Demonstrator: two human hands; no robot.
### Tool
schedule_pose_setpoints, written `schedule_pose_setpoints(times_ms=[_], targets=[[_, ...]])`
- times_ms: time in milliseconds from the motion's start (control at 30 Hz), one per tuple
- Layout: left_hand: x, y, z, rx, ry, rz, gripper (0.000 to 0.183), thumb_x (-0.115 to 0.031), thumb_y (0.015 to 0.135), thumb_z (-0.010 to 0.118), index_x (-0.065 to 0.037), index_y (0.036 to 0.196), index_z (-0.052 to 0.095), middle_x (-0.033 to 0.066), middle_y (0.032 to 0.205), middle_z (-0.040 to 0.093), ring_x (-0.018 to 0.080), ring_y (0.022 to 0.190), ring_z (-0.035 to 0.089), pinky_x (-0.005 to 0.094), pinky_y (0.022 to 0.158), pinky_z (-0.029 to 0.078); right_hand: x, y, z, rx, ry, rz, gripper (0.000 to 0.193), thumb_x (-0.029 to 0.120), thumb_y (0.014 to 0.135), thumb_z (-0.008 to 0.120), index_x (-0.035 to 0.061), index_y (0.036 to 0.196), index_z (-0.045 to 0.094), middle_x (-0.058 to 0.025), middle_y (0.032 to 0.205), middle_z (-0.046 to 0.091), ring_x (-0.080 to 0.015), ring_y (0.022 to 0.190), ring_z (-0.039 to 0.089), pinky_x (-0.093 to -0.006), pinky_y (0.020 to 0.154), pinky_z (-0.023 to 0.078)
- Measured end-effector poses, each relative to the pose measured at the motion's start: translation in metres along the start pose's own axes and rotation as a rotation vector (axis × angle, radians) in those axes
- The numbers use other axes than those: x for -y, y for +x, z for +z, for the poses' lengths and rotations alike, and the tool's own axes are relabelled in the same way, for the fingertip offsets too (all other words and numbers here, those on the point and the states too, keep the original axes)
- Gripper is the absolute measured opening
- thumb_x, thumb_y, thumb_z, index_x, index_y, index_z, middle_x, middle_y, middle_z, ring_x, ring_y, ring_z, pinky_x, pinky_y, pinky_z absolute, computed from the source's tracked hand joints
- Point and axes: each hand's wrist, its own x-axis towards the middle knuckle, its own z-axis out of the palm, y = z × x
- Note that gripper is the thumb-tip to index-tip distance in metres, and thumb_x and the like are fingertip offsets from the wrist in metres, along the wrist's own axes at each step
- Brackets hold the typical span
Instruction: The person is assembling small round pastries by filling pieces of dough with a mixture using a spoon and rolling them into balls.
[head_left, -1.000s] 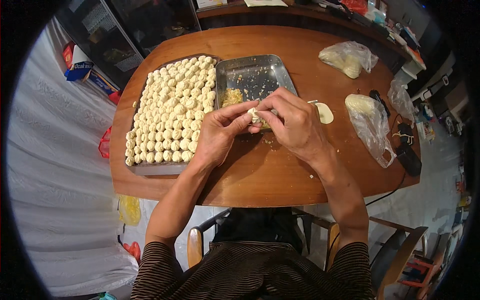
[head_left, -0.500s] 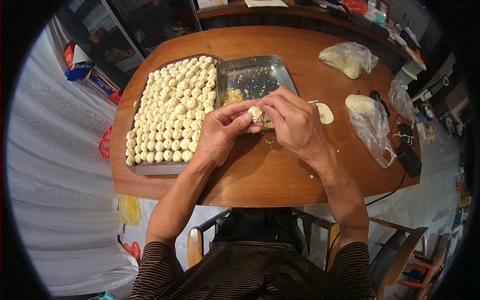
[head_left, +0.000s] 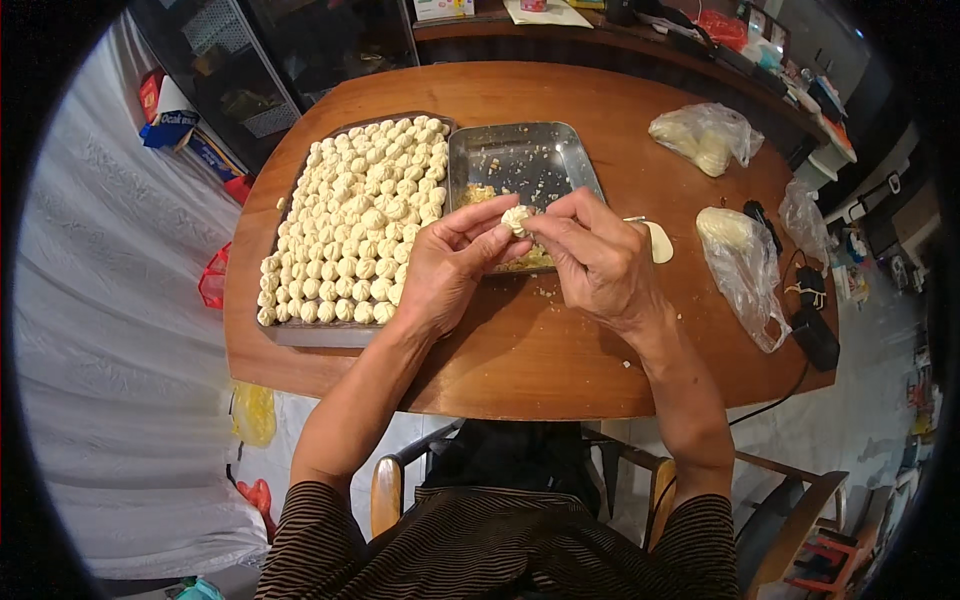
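A small pleated dumpling (head_left: 516, 221) of pale dough sits in the fingers of my left hand (head_left: 452, 262), closed around it above the near edge of the metal pan. My right hand (head_left: 607, 262) pinches at the dumpling's right side with thumb and fingertips. To the left, a tray (head_left: 325, 335) is packed with rows of similar pleated dumplings (head_left: 345, 245). Behind my hands lies the rectangular metal pan (head_left: 575, 158), with crumbly yellowish filling (head_left: 478, 193) along its left and near sides. Beyond my right hand a flat round of dough (head_left: 660, 243) rests on the table, a thin stick beside it.
On the right of the wooden table (head_left: 500, 375) are a plastic bag of dough (head_left: 705, 138), a second dough bag (head_left: 738, 265) and a black adapter with its cable (head_left: 815, 338). A wooden armchair (head_left: 388, 495) stands at the near edge. White cloth (head_left: 130, 350) hangs at the left.
The right fingers have shifted from the dumpling's top to its right side, leaving its pleated top in view. The view has tilted slightly, so the table sits a little lower.
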Motion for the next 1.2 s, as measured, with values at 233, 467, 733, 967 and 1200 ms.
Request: schedule_pose_setpoints(times_ms=[233, 467, 733, 967, 1200], targets=[[0.0, 0.0, 0.003, -0.007, 0.029, 0.033, 0.036, 0.003, 0.103, 0.064, 0.006, 0.139, 0.063, 0.0154, 0.125, 0.071, 0.0196, 0.108, 0.072, 0.0306, 0.099, 0.062, 0.001, 0.001, 0.0, -0.004, 0.014, -0.001, 0.025, -0.004, 0.084, 0.077, 0.0022, 0.108, 0.079, -0.0086, 0.093, 0.071, -0.0237, 0.076, 0.075, -0.0347, 0.058, 0.059], [0.001, -0.001, 0.002, -0.034, 0.082, 0.023, 0.035, 0.002, 0.102, 0.065, 0.005, 0.137, 0.065, 0.0144, 0.123, 0.072, 0.0182, 0.108, 0.072, 0.0303, 0.099, 0.062, 0.0, -0.001, -0.001, 0.028, 0.003, 0.008, 0.022, -0.004, 0.084, 0.077, 0.0023, 0.105, 0.078, -0.0085, 0.093, 0.07, -0.0248, 0.075, 0.074, -0.0354, 0.058, 0.058], [0.001, -0.002, 0.002, -0.04, 0.149, -0.015, 0.036, 0.004, 0.102, 0.064, 0.005, 0.138, 0.064, 0.0146, 0.124, 0.072, 0.0178, 0.11, 0.072, 0.0307, 0.101, 0.061, 0.001, 0.0, -0.004, 0.099, 0.018, 0.026, 0.017, -0.003, 0.086, 0.076, 0.0021, 0.102, 0.075, -0.0102, 0.094, 0.069, -0.0265, 0.075, 0.073, -0.0377, 0.061, 0.058], [-0.001, 0.002, 0.002, -0.023, -0.069, -0.025, 0.036, -0.002, 0.104, 0.065, 0.005, 0.139, 0.063, 0.0142, 0.122, 0.073, 0.0195, 0.108, 0.073, 0.0313, 0.099, 0.062, -0.004, 0.0, 0.001, -0.035, 0.139, 0.215, 0.017, 0.003, 0.087, 0.08, 0.0005, 0.101, 0.07, -0.0112, 0.099, 0.07, -0.0281, 0.078, 0.073, -0.037, 0.065, 0.058], [0.001, 0.004, -0.002, -0.009, -0.104, -0.005, 0.032, -0.006, 0.104, 0.066, 0.003, 0.135, 0.064, 0.0146, 0.123, 0.073, 0.0221, 0.113, 0.073, 0.0341, 0.098, 0.062, -0.006, -0.003, 0.005, 0.081, 0.029, 0.205, 0.04, 0.011, 0.083, 0.087, 0.0012, 0.118, 0.072, -0.0123, 0.107, 0.07, -0.0278, 0.087, 0.073, -0.0383, 0.07, 0.059]])
